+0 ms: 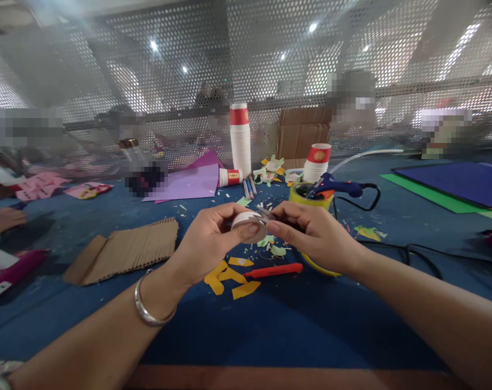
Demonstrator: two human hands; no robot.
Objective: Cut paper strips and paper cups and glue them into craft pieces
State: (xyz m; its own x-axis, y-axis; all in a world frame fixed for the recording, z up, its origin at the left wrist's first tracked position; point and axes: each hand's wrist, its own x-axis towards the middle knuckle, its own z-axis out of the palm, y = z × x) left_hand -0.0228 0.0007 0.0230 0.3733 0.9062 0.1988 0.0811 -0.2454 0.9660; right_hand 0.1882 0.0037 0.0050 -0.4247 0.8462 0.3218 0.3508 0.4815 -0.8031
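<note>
My left hand [217, 238] is closed around a white paper cup piece [246, 218], a short round part with a cut edge, its thumb pressed on the near side. My right hand [311, 233] grips small scissors [264, 213], their blades at the right edge of the cup piece; the handles are mostly hidden by my fingers. Below the hands lie several yellow paper pieces [230, 273] and a red marker [275, 270]. Pale green paper scraps [276, 249] are scattered under the cup piece.
A tall stack of paper cups [240, 143] stands behind. A blue glue gun [339, 187] rests on a yellow round holder [297, 206], its black cable running right. Corrugated cardboard [136, 249] lies left. Another person's hand [4, 221] is at far left; coloured sheets [453, 184] lie right.
</note>
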